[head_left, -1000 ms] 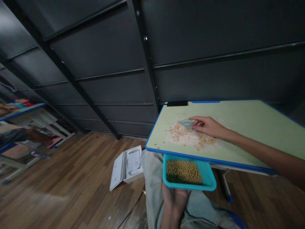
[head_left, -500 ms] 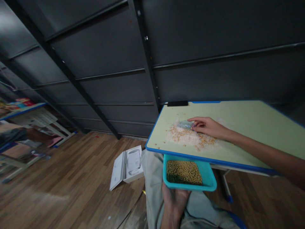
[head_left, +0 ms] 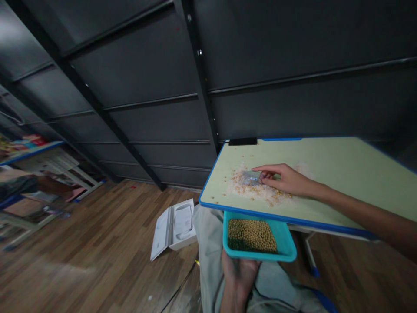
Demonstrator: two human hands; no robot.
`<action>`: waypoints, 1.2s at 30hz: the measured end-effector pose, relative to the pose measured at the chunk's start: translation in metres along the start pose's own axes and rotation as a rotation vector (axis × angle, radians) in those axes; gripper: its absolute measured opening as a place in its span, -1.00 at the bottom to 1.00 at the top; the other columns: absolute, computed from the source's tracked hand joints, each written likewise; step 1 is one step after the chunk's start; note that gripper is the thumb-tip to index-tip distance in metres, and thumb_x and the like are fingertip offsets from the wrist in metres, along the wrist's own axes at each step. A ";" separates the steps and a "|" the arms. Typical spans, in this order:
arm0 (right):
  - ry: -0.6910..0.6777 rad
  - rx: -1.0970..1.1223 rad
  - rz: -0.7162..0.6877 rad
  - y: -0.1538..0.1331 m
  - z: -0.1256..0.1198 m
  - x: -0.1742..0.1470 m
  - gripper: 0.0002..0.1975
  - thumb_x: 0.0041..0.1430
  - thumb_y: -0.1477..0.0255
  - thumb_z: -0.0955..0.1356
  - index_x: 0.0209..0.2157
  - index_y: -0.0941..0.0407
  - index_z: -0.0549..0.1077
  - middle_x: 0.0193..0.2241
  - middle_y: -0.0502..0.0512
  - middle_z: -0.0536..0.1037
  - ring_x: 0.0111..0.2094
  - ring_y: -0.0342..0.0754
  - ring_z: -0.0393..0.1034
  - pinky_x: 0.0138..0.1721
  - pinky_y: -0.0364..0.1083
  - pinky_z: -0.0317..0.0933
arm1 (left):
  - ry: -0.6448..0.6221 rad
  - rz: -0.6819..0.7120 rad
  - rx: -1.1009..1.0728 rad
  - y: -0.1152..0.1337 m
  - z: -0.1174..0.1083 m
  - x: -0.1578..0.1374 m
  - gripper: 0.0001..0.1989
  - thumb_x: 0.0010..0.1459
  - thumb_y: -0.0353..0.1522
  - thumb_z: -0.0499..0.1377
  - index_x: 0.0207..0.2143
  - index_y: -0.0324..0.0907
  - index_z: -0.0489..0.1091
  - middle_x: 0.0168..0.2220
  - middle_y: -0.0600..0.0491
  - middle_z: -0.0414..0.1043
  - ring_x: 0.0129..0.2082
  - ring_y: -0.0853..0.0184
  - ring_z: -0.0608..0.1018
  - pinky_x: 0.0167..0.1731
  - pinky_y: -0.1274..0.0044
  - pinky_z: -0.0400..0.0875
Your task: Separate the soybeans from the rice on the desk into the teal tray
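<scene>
Blue tray at the edge — beans could miss it

Blue and shallow, the tray (head_left: 284,245) sits just under the near rim of the surface (head_left: 342,174), nearly full of yellow beans (head_left: 251,235). The left hand (head_left: 239,274) props it from below on the lap; its fingers are hidden beneath the tray, so I cannot tell exactly how they grip, only that they bear its weight.

On the surface lies a pile of white grains mixed with beans (head_left: 260,189), close to the near edge. The right hand (head_left: 286,179) reaches over it, fingers pinched on a small clear dish (head_left: 251,177) that rests on the pile.

Risks, as I judge them:
- The tray covers only part of the edge. Anything swept left of it would likely fall onto the trouser leg (head_left: 208,243) or the wooden floor (head_left: 97,243), where an open white box (head_left: 174,226) lies.
- White grains could ride along with the beans and end up in the tray.
- A one-handed prop under a well-filled tray is unsteady — a tilt would spill beans.
- Loose beans (head_left: 243,155) already dot the far part of the surface; a brisk push may roll more away.
</scene>
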State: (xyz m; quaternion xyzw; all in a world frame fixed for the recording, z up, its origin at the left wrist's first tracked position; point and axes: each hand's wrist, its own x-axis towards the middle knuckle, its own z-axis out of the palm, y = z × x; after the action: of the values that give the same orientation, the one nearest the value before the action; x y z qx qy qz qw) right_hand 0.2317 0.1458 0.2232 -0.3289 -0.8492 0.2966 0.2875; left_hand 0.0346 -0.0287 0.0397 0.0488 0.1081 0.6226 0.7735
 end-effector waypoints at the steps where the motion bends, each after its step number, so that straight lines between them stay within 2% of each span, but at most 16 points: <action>1: 0.004 -0.016 -0.010 -0.002 0.001 -0.001 -0.55 0.29 0.35 0.36 0.18 0.13 0.50 -0.27 0.14 0.65 -0.27 -0.02 0.51 -0.19 -0.02 0.42 | 0.008 0.006 -0.001 0.000 0.000 0.000 -0.59 0.40 -0.21 0.01 0.16 -0.07 0.48 0.19 -0.12 0.51 0.25 -0.04 0.44 0.28 -0.03 0.17; 5: 0.059 -0.130 -0.097 -0.011 0.005 -0.005 -0.56 0.30 0.42 0.34 0.20 0.06 0.50 -0.17 0.14 0.67 -0.25 -0.02 0.52 -0.14 -0.01 0.40 | 0.069 -0.006 -0.009 0.000 0.002 -0.002 -0.63 0.38 -0.24 0.05 0.08 -0.11 0.54 0.14 -0.13 0.55 0.24 -0.06 0.46 0.27 -0.04 0.19; 9: 0.076 -0.293 -0.228 -0.020 0.007 -0.008 -0.58 0.37 0.42 0.30 0.22 0.00 0.48 -0.09 0.16 0.66 -0.16 0.02 0.53 -0.04 0.04 0.37 | 0.094 -0.027 -0.022 0.000 0.005 -0.002 -0.61 0.37 -0.22 0.06 0.13 -0.09 0.51 0.13 -0.14 0.56 0.24 -0.06 0.46 0.26 -0.04 0.21; 15: 0.015 -0.309 -0.264 -0.023 0.012 -0.011 -0.55 0.37 0.45 0.30 0.25 -0.03 0.45 -0.12 0.13 0.67 -0.19 0.01 0.53 -0.07 0.03 0.38 | 0.041 0.000 0.008 0.000 0.000 0.000 -0.61 0.40 -0.22 0.02 0.15 -0.05 0.49 0.17 -0.10 0.53 0.25 -0.04 0.45 0.27 -0.06 0.18; 20: 0.003 -0.278 -0.302 -0.024 0.014 -0.012 -0.56 0.35 0.45 0.31 0.23 0.01 0.47 -0.17 0.13 0.68 -0.25 -0.02 0.53 -0.11 0.00 0.38 | 0.014 0.003 0.024 0.000 -0.001 0.001 -0.61 0.39 -0.21 0.03 0.08 -0.10 0.55 0.15 -0.11 0.54 0.24 -0.06 0.46 0.29 -0.06 0.16; 24: -0.003 -0.242 -0.323 -0.025 0.014 -0.014 -0.58 0.36 0.42 0.31 0.21 0.06 0.49 -0.19 0.16 0.68 -0.32 -0.05 0.52 -0.17 -0.02 0.39 | -0.002 -0.015 0.030 0.001 0.000 0.001 -0.59 0.39 -0.19 0.01 0.10 -0.09 0.53 0.19 -0.12 0.50 0.27 -0.06 0.42 0.28 -0.09 0.15; 28: -0.044 -0.229 -0.326 -0.023 0.017 -0.017 -0.60 0.37 0.38 0.32 0.20 0.03 0.50 -0.26 0.12 0.68 -0.38 -0.08 0.50 -0.23 -0.05 0.40 | 0.002 -0.010 0.040 0.000 -0.001 0.001 -0.58 0.40 -0.20 -0.01 0.12 -0.10 0.51 0.18 -0.13 0.51 0.28 -0.06 0.41 0.29 -0.09 0.15; 36: -0.072 -0.336 -0.391 -0.023 0.018 -0.019 -0.61 0.40 0.39 0.30 0.19 0.05 0.51 -0.32 0.11 0.67 -0.33 -0.03 0.50 -0.20 -0.03 0.38 | 0.031 -0.016 0.033 0.000 -0.002 0.001 -0.57 0.39 -0.19 0.01 0.15 -0.12 0.49 0.21 -0.17 0.48 0.31 -0.08 0.37 0.28 -0.08 0.15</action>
State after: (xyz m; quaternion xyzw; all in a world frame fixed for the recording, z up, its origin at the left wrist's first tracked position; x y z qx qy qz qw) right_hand 0.2216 0.1124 0.2217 -0.1911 -0.9436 0.1018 0.2503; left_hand 0.0342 -0.0276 0.0377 0.0512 0.1307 0.6151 0.7759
